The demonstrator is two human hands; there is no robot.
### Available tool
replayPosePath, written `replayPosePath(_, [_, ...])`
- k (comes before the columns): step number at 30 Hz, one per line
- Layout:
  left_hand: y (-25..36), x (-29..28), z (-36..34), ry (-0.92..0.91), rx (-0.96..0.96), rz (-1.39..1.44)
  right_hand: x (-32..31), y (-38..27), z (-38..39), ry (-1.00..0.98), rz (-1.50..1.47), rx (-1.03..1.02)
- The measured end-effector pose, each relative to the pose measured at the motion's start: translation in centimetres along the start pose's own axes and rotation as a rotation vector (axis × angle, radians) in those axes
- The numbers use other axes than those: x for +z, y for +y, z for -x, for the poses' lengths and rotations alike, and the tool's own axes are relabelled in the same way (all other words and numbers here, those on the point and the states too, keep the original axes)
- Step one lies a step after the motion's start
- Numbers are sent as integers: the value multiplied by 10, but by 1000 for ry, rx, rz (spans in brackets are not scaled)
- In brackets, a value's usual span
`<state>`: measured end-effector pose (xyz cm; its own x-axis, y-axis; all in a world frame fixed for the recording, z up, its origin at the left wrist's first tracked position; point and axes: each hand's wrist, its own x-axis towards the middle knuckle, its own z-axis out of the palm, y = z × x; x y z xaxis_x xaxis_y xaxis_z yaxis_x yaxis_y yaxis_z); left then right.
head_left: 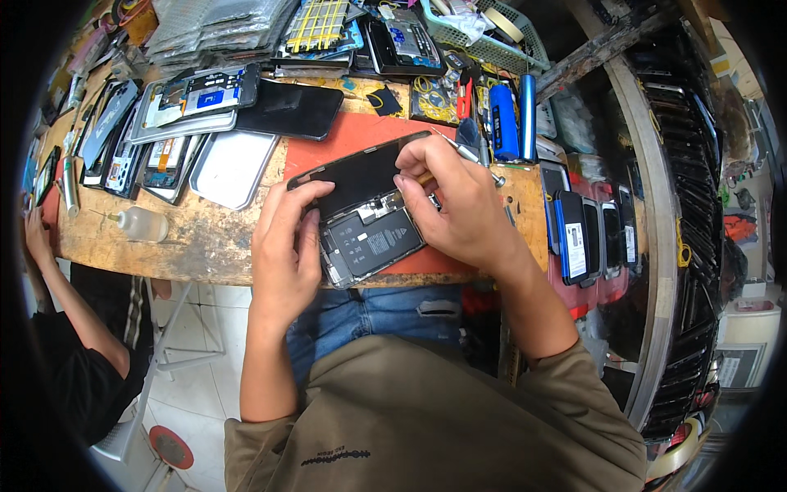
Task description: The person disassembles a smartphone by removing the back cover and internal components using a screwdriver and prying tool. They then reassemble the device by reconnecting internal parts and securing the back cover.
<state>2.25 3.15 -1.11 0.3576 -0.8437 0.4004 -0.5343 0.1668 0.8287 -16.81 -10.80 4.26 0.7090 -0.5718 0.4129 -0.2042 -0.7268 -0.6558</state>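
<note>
An opened smartphone lies between my hands at the table's front edge. Its black display panel is folded up on the far side, and its body, with a dark battery and silver shields, faces up nearer me. My left hand grips the phone's left side, index finger on the panel and thumb by the body's edge. My right hand is closed, its thumb and fingertips pinched over the phone's upper right part. What they pinch is mostly hidden. A slim silver tool shows behind this hand; whether I hold it is unclear.
A red mat lies under the phone. Left are opened phones, a white tray and a dropper bottle. Blue cylinders and a green basket stand right and back. Another person's arm rests at far left.
</note>
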Motion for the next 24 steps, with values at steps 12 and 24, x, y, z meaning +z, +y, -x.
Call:
replayPosePath(12, [1,-1,-1,-2,-13,-4,-2,-1,-8,-110,66,-57])
replayPosePath(24, [0,1,-2,34,20,20,-14,-12,-15,-238,235,-173])
